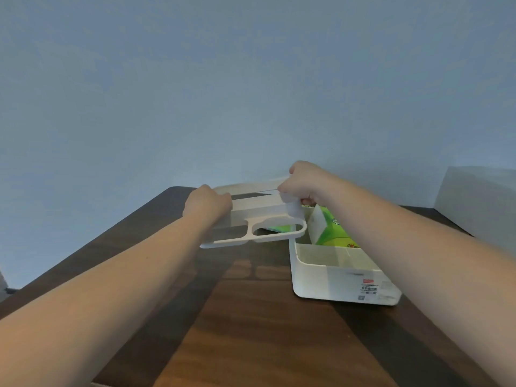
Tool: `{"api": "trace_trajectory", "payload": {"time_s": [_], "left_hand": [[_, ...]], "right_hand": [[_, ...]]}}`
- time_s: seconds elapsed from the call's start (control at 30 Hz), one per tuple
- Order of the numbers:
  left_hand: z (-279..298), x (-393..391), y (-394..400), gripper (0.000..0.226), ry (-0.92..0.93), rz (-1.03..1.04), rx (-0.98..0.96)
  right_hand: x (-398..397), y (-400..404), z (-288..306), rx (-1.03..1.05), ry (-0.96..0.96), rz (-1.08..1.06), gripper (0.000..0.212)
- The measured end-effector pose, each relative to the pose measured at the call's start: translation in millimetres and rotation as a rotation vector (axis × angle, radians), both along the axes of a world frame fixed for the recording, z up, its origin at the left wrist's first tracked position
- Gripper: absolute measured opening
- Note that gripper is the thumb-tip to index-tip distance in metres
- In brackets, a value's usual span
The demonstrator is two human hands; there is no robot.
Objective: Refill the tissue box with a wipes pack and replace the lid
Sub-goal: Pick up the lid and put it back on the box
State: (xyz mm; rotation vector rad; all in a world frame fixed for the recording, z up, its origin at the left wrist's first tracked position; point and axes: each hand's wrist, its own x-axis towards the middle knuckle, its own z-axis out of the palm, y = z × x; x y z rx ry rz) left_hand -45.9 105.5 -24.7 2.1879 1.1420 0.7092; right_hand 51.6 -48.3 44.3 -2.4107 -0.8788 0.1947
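Both my hands hold a white lid (252, 235) with an oval cutout, lifted above the table and tilted. My left hand (208, 204) grips its left end and my right hand (303, 184) grips its far right corner. The open white tissue box (339, 286) stands on the table just right of the lid, under my right forearm. A green wipes pack (331, 231) leans tilted inside the far part of the box. A patch of green (280, 228) shows through the lid's cutout. The white part behind my hands is partly hidden.
The dark wooden table (251, 331) stretches toward me. A large white object (477, 202) stands at the far right edge. A plain blue wall rises behind the table. Something grey sits at the left border (3, 286).
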Motion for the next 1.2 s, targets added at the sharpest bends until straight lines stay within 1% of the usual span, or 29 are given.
{"api": "trace_trajectory", "payload": {"time_s": [0.03,0.07,0.13,0.23,0.3,0.4,0.47,0.57,0.63,0.7,0.8,0.93,1.03,1.1,1.2], "left_hand": [[3.7,2.3,-9.1,0.023,0.013,-0.020,-0.008],[6.9,5.2,-18.4,0.019,0.024,-0.040,-0.019],[10.9,11.6,-35.5,0.016,0.027,-0.082,-0.045],[14.9,22.4,-58.2,0.021,0.014,-0.135,-0.077],[17.0,31.2,-71.0,0.017,0.004,-0.163,-0.094],[18.0,45.2,-87.0,0.012,-0.050,-0.189,-0.143],[16.1,54.8,-94.9,0.009,-0.100,-0.208,-0.214],[10.0,68.2,-103.9,0.020,-0.130,-0.211,-0.310],[5.5,73.7,-109.4,0.023,-0.144,-0.189,-0.362],[1.4,76.4,-113.9,0.024,-0.146,-0.177,-0.394],[-6.2,80.1,-117.1,0.019,-0.170,-0.172,-0.404],[-13.4,83.9,-116.8,0.020,-0.178,-0.165,-0.444],[-19.0,83.1,-116.4,0.028,-0.231,-0.173,-0.488],[-21.5,83.6,-115.6,0.028,-0.244,-0.166,-0.484],[-19.9,85.2,-116.8,0.030,-0.254,-0.150,-0.498]], "right_hand": [[2.6,-7.5,0.9,-0.045,-0.012,-0.015,0.033],[4.8,-15.8,2.2,-0.084,-0.025,-0.029,0.035],[10.1,-31.7,3.3,-0.104,-0.024,-0.081,0.035],[18.5,-56.1,5.4,-0.124,-0.034,-0.140,0.034],[24.1,-70.6,4.4,-0.161,-0.032,-0.172,0.034],[34.2,-91.3,1.3,-0.197,-0.069,-0.227,0.036],[42.6,-103.9,-4.2,-0.225,-0.103,-0.238,0.035],[51.4,-119.3,-13.4,-0.202,-0.081,-0.253,0.023],[58.0,-127.3,-21.5,-0.193,-0.049,-0.246,0.020],[63.9,-132.6,-29.4,-0.147,0.013,-0.241,0.023],[67.5,-133.4,-38.6,-0.191,0.019,-0.244,0.024],[74.1,-131.3,-45.5,-0.188,0.051,-0.234,0.025],[77.7,-127.8,-48.2,-0.214,0.013,-0.223,0.032],[78.6,-125.9,-49.1,-0.223,-0.021,-0.226,0.039],[81.2,-125.2,-52.4,-0.233,-0.010,-0.214,0.037]]}}
